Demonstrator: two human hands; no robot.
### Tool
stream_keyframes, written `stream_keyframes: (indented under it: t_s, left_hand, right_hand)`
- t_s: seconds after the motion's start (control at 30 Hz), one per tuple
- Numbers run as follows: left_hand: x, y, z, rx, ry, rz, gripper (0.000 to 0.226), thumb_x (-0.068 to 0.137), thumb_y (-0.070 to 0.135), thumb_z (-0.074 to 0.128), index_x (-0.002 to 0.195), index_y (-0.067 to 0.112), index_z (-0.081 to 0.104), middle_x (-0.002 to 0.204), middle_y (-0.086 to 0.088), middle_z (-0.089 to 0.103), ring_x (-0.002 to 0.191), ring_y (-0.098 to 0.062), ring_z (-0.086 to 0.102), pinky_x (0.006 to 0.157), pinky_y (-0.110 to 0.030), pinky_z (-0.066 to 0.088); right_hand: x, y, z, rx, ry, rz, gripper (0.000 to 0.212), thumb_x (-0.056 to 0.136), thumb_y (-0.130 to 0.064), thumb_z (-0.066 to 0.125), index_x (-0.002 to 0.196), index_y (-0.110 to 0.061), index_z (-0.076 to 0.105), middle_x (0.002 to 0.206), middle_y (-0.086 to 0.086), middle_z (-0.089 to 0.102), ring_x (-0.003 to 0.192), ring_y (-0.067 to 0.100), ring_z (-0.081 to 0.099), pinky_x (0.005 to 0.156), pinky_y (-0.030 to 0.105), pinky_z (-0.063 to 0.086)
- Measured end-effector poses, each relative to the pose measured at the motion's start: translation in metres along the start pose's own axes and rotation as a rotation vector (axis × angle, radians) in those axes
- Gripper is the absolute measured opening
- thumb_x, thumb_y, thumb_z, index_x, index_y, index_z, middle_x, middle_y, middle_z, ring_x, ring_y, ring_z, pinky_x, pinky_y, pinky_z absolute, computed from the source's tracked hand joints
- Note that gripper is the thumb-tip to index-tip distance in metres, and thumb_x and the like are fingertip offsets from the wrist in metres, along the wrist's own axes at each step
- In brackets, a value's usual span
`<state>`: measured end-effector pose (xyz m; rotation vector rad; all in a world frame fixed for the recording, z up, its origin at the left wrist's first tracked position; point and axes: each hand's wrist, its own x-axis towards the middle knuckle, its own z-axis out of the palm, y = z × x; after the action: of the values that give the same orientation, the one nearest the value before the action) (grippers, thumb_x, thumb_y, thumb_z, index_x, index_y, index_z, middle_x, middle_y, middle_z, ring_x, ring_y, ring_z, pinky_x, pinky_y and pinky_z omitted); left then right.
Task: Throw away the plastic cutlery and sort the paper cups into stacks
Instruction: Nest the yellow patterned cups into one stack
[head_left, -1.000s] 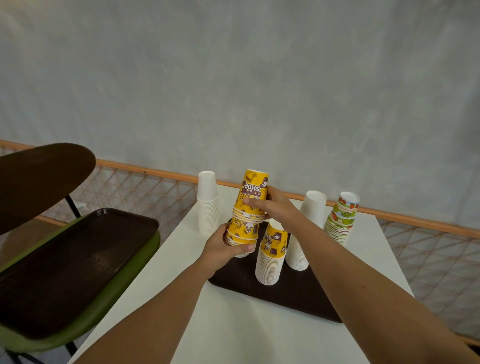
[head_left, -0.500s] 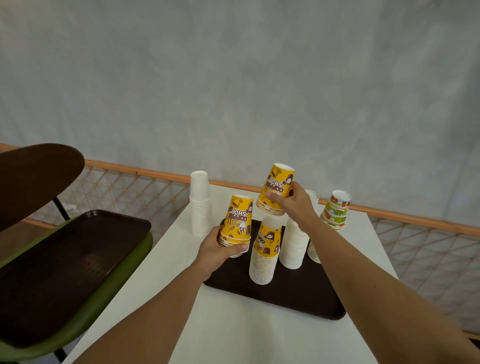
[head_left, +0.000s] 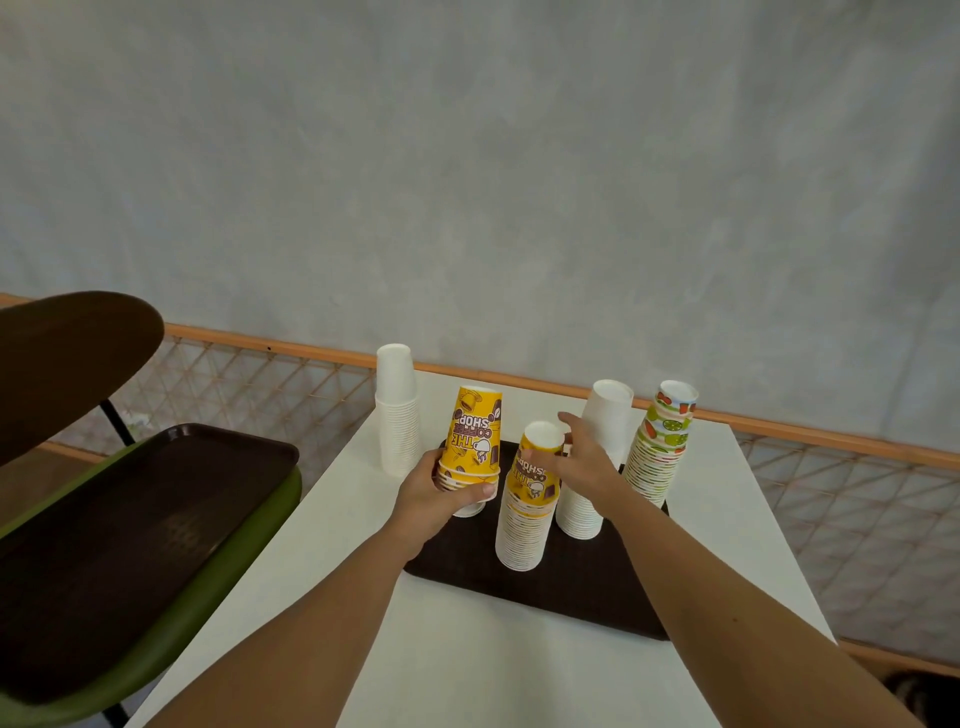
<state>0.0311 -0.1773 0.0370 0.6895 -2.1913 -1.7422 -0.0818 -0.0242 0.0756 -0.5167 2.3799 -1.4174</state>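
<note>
The small bunch of yellow coffee-shop cups (head_left: 470, 441) is off the surface, mouth down, above the near-left corner of the dark tray (head_left: 571, 587). The left hand (head_left: 441, 493) curls round its lower rims, thumb in front, probably so the top cup stays free to be lifted off. Just to its right stands the tall stack (head_left: 522, 514), rims white and a yellow cup of the same print on top, so like is going with like. The right hand (head_left: 582, 462) is at that top cup: thumb laid across its side, the other fingers spread and mostly straight, the index raised clear (it reads as a loose touch rather than a grip). Likely it is seating or steadying that cup.

Behind it on the tray stand a plain white stack (head_left: 605, 415) and, touching the tray's far-right edge, a fruit-patterned stack (head_left: 662, 447), which leans a little left. Another white stack (head_left: 397, 410) stands off the tray on the white table (head_left: 493, 665), near its far-left corner. All are inverted, which keeps them steady.

To the left a green chair (head_left: 244, 545) carries a second dark tray (head_left: 156, 519). No plastic cutlery shows, nor any bin
</note>
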Motion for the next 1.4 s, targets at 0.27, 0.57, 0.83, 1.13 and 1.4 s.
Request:
stream_keyframes:
  t_s: [0.27,0.57,0.83,1.13,1.4]
  left_hand:
    - [0.003,0.023,0.002,-0.058,0.006,0.063,0.065,0.072,0.03,0.078,0.129,0.02,0.048,0.125,0.0,0.06,0.111,-0.016,0.057,0.1,-0.036,0.045]
    - [0.009,0.069,0.017,-0.053,-0.046,0.215,0.062,0.075,0.032,0.074,0.13,0.022,0.046,0.116,0.007,0.059,0.109,-0.014,0.058,0.092,-0.028,0.048]
    - [0.025,0.084,0.039,0.12,-0.094,0.226,0.074,0.08,0.032,0.071,0.142,0.026,0.031,0.141,-0.002,0.028,0.128,-0.018,0.04,0.101,-0.035,0.041]
    - [0.048,0.078,0.048,0.13,-0.153,0.035,0.04,0.099,0.023,0.039,0.139,0.022,0.04,0.146,-0.007,0.036,0.135,-0.026,0.035,0.104,-0.035,0.033]
    - [0.04,0.051,0.045,0.019,-0.089,-0.01,0.049,0.1,0.044,0.023,0.133,0.021,0.05,0.139,-0.001,0.049,0.131,-0.02,0.041,0.108,-0.037,0.027]
  right_hand:
    - [-0.003,-0.038,-0.01,0.029,0.204,-0.266,0.058,0.085,-0.036,0.065,0.135,-0.019,0.042,0.126,0.006,0.053,0.111,0.016,0.051,0.083,0.027,0.043]
    - [-0.003,-0.066,-0.016,0.018,-0.095,-0.216,0.053,0.086,-0.043,0.061,0.132,-0.021,0.045,0.12,-0.002,0.058,0.11,0.02,0.059,0.087,0.033,0.051]
    - [0.006,-0.052,-0.031,0.114,0.038,-0.236,0.053,0.082,-0.034,0.069,0.129,-0.021,0.046,0.115,-0.003,0.059,0.105,0.017,0.058,0.086,0.032,0.052]
    - [0.008,-0.02,-0.024,0.142,0.045,-0.157,0.061,0.086,-0.029,0.066,0.138,-0.018,0.035,0.135,0.003,0.05,0.122,0.022,0.051,0.091,0.031,0.043]
    - [0.014,-0.006,-0.017,0.136,-0.073,-0.075,0.068,0.085,-0.031,0.067,0.142,-0.024,0.03,0.14,0.005,0.045,0.129,0.025,0.044,0.096,0.034,0.042]
